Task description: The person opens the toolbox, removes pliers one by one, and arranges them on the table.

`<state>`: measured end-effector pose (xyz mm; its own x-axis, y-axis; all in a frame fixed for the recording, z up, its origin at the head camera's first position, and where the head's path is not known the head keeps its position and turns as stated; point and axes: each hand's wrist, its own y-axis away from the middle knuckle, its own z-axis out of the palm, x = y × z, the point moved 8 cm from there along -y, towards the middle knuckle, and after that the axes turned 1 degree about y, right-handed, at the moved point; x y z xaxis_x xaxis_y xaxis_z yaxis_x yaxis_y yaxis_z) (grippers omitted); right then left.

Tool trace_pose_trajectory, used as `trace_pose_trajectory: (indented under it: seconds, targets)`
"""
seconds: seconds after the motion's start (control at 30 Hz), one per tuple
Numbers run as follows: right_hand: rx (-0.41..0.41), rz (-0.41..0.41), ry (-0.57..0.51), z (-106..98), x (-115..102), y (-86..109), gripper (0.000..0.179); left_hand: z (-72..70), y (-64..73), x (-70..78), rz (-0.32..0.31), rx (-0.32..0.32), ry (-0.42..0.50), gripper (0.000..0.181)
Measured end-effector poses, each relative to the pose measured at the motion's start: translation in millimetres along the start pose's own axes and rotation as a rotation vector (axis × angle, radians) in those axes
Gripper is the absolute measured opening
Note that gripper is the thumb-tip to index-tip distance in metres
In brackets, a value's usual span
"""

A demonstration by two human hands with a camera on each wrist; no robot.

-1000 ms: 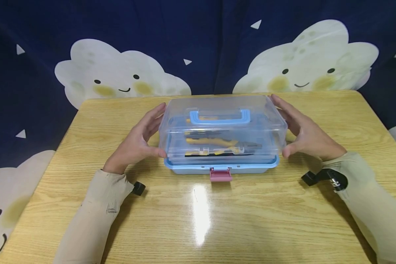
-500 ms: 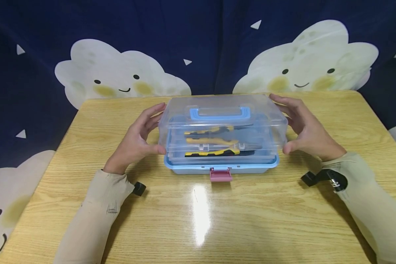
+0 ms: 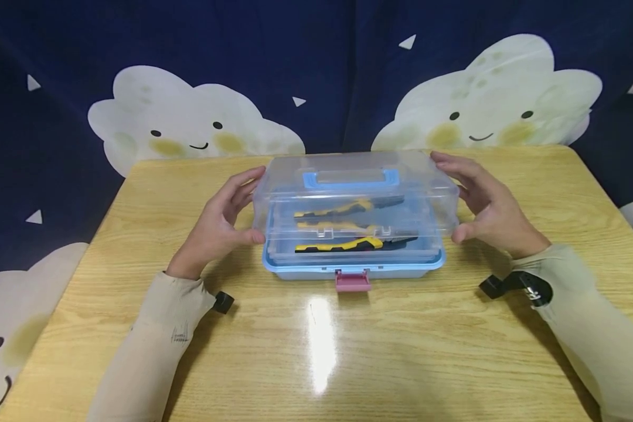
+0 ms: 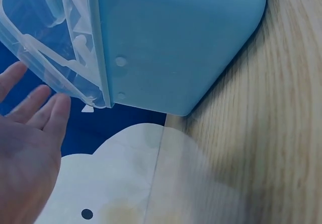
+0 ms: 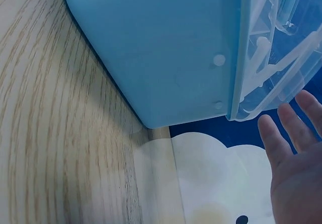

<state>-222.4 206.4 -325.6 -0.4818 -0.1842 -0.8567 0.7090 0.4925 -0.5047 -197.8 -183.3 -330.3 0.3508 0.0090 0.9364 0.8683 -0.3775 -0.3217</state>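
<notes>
A toolbox with a light blue base (image 3: pixel 295 273) stands on the table, its clear lid (image 3: pixel 343 161) raised and tilted back. My left hand (image 3: pixel 218 217) holds the lid's left end, thumb by the front corner and fingers towards the back. At the right end my right hand (image 3: pixel 487 214) holds it in the same way. Under the lid, several yellow-and-black pliers (image 3: pixel 337 246) lie in the box. A blue handle (image 3: pixel 350 185) sits on the lid's top, and a pink latch (image 3: pixel 353 282) hangs down in front. Both wrist views show white hinged arms (image 4: pixel 83 53) inside the lid.
The wooden table (image 3: pixel 390 340) carries the box near its back edge. Behind it hangs a dark blue cloth (image 3: pixel 343 70) with smiling clouds. A small black device (image 3: pixel 224 302) is on the left wrist, and another (image 3: pixel 493 286) on the right.
The lid's front edge has risen and tilted back a little, with both hands staying on its ends. The pliers show more plainly below it.
</notes>
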Motion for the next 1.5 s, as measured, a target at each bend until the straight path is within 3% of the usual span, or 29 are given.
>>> trace_pose_trajectory:
  seconds: [0.3,0.5,1.03,1.27,1.5]
  targets:
    - [-0.005,-0.071,0.004,3.6,0.4,-0.6,0.111,3.9,0.8,4.8,0.126,-0.014,0.047,0.104]
    - [0.022,-0.080,0.018,3.5,0.4,-0.5,0.107,5.0,2.2,5.4,0.160,-0.020,0.069,0.103]
    - [0.068,-0.147,-0.067,1.9,-3.9,1.2,0.104,10.8,-1.6,11.2,0.124,-0.199,0.058,0.113]
    - [0.056,-0.142,-0.093,3.3,-2.7,0.6,0.104,5.1,-1.6,3.8,0.109,-0.172,0.119,0.109]
    - [0.034,-0.116,-0.089,2.1,-3.4,1.0,0.106,6.6,-1.7,4.8,0.135,-0.149,0.119,0.108]
